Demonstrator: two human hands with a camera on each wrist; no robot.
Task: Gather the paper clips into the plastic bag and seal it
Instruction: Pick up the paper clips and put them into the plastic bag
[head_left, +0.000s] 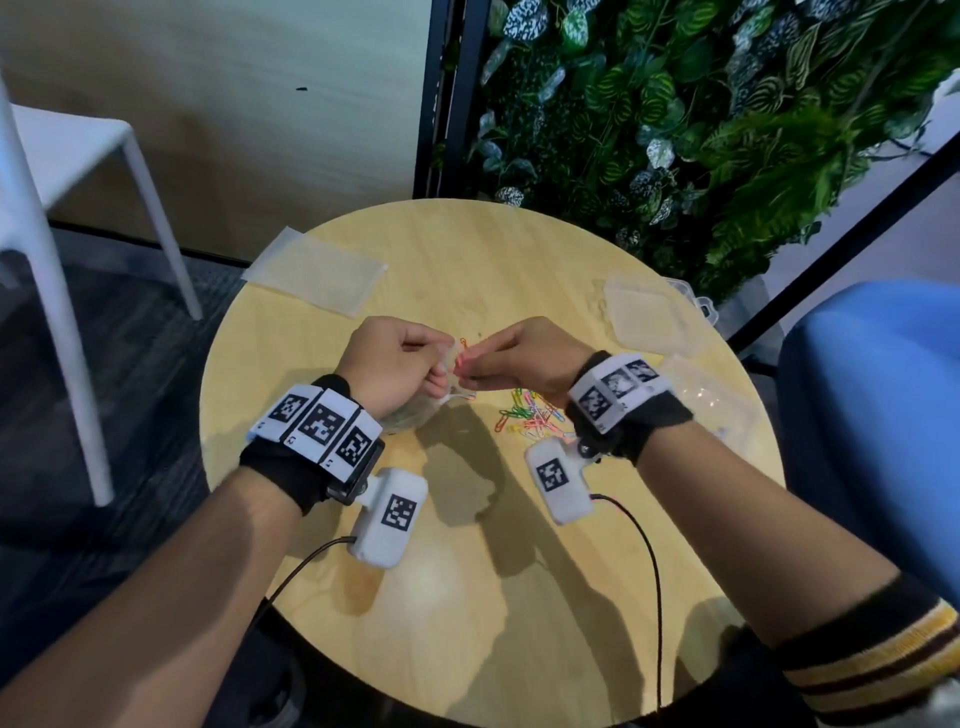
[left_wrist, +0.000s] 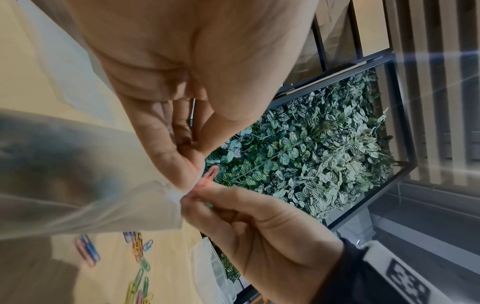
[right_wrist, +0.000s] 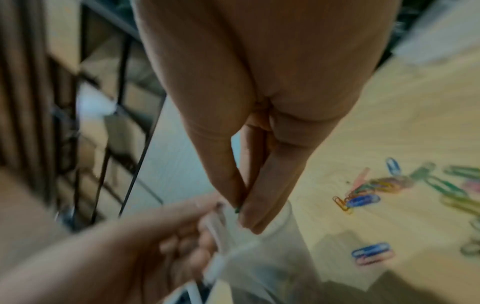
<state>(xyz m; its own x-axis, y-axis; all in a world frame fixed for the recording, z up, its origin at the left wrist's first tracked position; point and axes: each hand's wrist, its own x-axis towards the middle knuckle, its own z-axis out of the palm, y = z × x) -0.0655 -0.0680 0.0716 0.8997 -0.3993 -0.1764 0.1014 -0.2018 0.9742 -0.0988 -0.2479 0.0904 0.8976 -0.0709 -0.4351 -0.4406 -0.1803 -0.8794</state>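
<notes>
On the round wooden table (head_left: 467, 597), my left hand (head_left: 436, 376) pinches the mouth edge of a clear plastic bag (left_wrist: 78, 195), which hangs below it. My right hand (head_left: 470, 366) meets it at the bag's mouth, thumb and fingers pinched on a few paper clips. A pink clip (left_wrist: 211, 172) sticks up above the fingertips, and a green tip (right_wrist: 237, 210) shows between them in the right wrist view. A loose pile of coloured paper clips (head_left: 530, 413) lies on the table just under my right wrist. The bag's inside is hidden.
A flat spare bag (head_left: 317, 275) lies at the table's far left. A clear plastic box (head_left: 649, 317) and another clear bag (head_left: 711, 395) sit at the right. A white chair (head_left: 67, 208), a blue seat (head_left: 883, 415) and a plant wall (head_left: 701, 130) surround the table.
</notes>
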